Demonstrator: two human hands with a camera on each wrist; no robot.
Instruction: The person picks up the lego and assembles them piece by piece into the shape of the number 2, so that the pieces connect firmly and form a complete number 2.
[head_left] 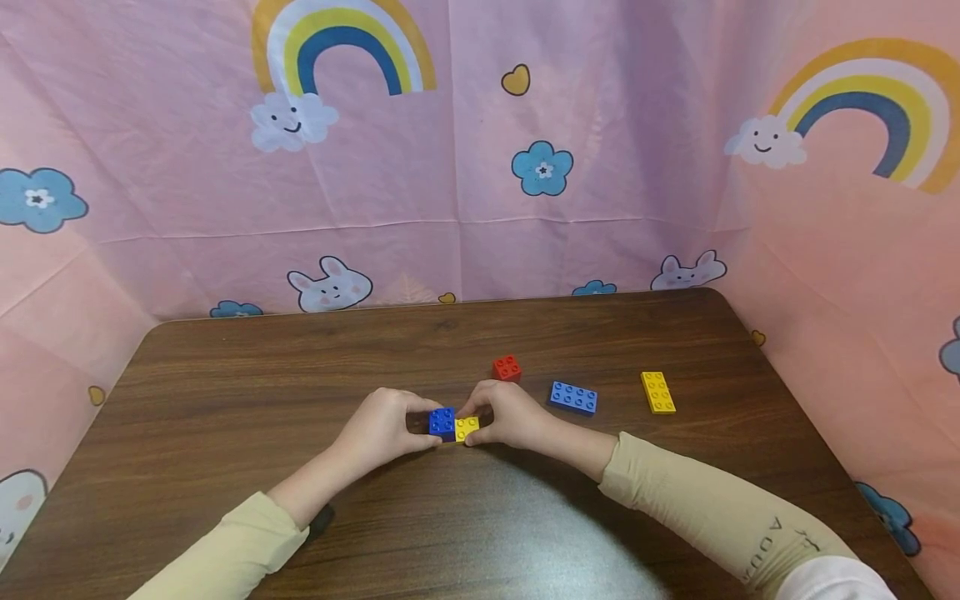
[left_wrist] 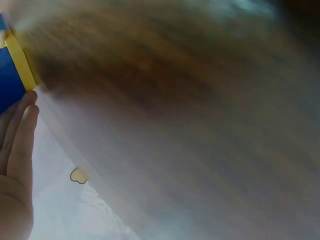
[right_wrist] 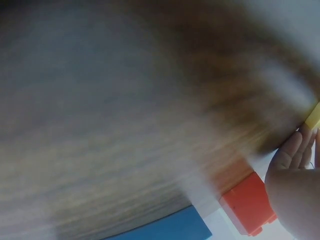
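A dark blue square building block (head_left: pixel 442 423) sits on the left part of a yellow building block (head_left: pixel 467 429), whose studs show on the right. My left hand (head_left: pixel 380 427) pinches the blue block between thumb and fingers from the left. From the right, my right hand (head_left: pixel 506 413) pinches the yellow block, thumb at the near side and fingers at the far side. In the left wrist view the blue block (left_wrist: pixel 11 80) stands beside a yellow edge (left_wrist: pixel 21 62) at the fingertips. Only a corner of the yellow block (right_wrist: pixel 313 117) shows in the right wrist view.
A red square block (head_left: pixel 507 368) lies just beyond my right hand. Right of it are a lighter blue oblong block (head_left: pixel 573 397) and a yellow oblong block (head_left: pixel 658 392). All rest on the brown wooden table (head_left: pixel 225 392), with a patterned pink cloth (head_left: pixel 405 183) behind.
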